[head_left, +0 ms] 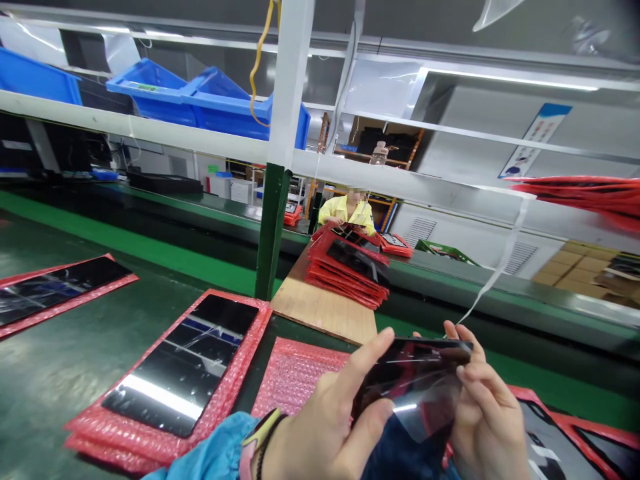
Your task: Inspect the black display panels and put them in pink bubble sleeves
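Note:
My left hand (330,420) grips the left edge of a dark glossy panel (410,387), thumb and forefinger wrapped round it. My right hand (483,413) holds the panel's right side, fingers curled over its corner. A thin white strip (495,273) rises from near the panel's top edge toward the upper right. The panel is held tilted above the green bench (75,360), with a pink bubble-wrap sheet (295,377) lying just left of it. A wristband and a blue sleeve show on my left arm.
A black panel on pink bubble wrap (185,367) lies to the left, another (55,287) at far left. A stack of wrapped panels (350,267) sits on a wooden board (325,310). A person in yellow (347,210) works beyond the green post (270,233). Blue bins (200,100) stand overhead.

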### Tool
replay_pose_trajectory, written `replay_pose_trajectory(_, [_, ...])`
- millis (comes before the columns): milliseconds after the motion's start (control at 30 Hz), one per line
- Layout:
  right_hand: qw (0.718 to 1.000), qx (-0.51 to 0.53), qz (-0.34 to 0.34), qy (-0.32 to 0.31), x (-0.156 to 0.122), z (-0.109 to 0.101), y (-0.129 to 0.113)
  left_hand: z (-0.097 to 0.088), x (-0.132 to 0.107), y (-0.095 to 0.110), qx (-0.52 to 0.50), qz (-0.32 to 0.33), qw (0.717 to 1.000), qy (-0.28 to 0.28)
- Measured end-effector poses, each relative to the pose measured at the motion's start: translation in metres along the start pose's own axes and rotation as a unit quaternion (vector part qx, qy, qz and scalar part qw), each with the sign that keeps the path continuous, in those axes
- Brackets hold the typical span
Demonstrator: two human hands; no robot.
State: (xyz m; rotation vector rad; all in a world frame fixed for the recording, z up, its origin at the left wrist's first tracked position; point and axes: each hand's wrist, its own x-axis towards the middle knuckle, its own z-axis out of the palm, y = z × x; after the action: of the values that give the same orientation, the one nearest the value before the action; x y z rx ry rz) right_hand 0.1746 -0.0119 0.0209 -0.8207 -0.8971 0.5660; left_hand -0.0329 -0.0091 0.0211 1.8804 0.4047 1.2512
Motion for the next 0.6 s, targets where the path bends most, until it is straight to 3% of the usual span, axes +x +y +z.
replay_pose_trajectory(133, [0.997,-0.006,0.071,0.028,0.002,-0.001,-0.005,-0.005,0.008,0.008,-0.104,-0.009,0.994,-0.017])
replay_pose_trajectory(233, [0.986,0.003,0.158,0.053,0.001,-0.004,-0.008,-0.006,0.012,0.006,-0.230,-0.011,0.972,-0.047])
replay_pose_trajectory(333, [0.974,0.019,0.209,0.085,0.000,-0.004,-0.011,-0.004,0.014,-0.001,-0.328,-0.021,0.944,-0.026])
replay_pose_trajectory(467, [0.969,0.070,0.184,0.147,0.004,-0.001,-0.013,0.001,0.018,-0.006,-0.429,-0.074,0.900,0.016])
replay_pose_trajectory(600, [0.966,0.121,0.154,0.167,0.010,-0.005,-0.012,0.002,0.027,-0.003,-0.486,-0.108,0.865,0.067])
